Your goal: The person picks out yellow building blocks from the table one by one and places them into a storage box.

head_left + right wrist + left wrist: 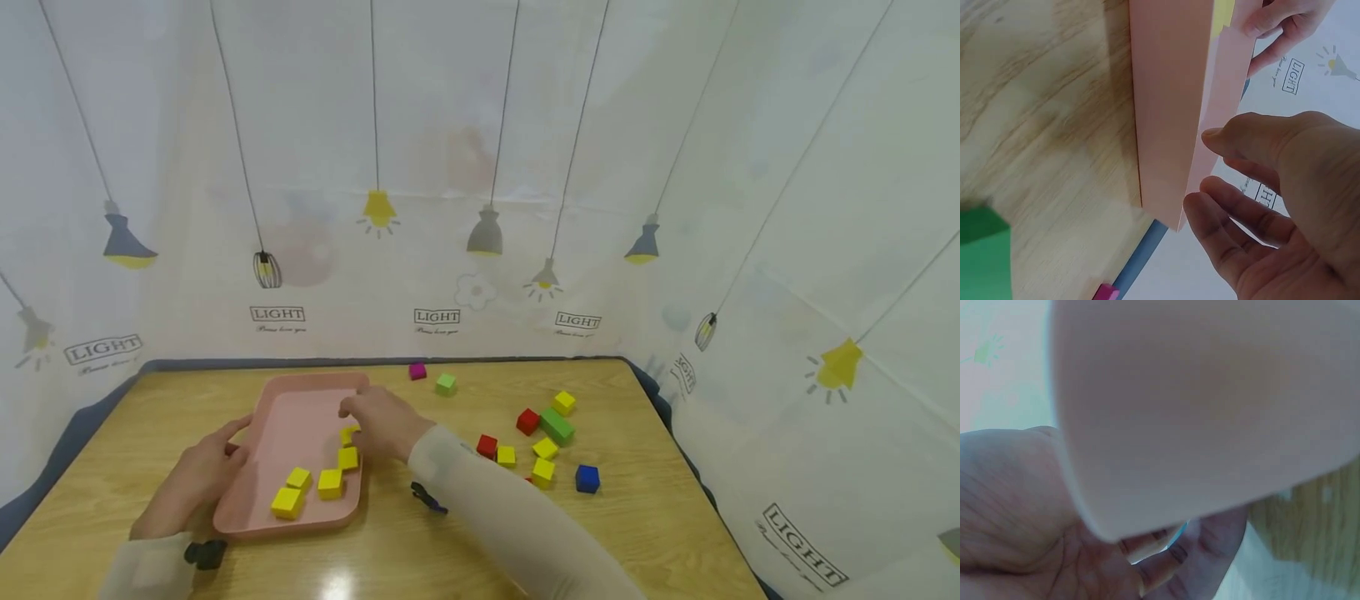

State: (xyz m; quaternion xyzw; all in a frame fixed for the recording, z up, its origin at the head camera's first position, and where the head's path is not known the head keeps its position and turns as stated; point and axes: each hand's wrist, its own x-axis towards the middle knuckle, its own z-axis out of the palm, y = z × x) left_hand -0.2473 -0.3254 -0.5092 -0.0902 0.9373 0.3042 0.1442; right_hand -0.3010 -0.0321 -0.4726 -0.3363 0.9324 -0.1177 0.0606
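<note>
A pink tray lies on the left part of the table, with several yellow cubes inside, mostly towards its near end. My left hand grips the tray's left rim, thumb at the edge. In the left wrist view the tray's underside or wall fills much of the picture, blurred, and covers part of that hand. Over the tray's right edge is my right hand. The right wrist view shows its thumb and fingers apart beside the tray wall, nothing held between them. It partly hides one yellow cube.
Behind the tray's right side sit a magenta cube and a light green cube. Further right are red cubes, more yellow cubes, a green block and a blue cube. My right sleeve crosses the table before them.
</note>
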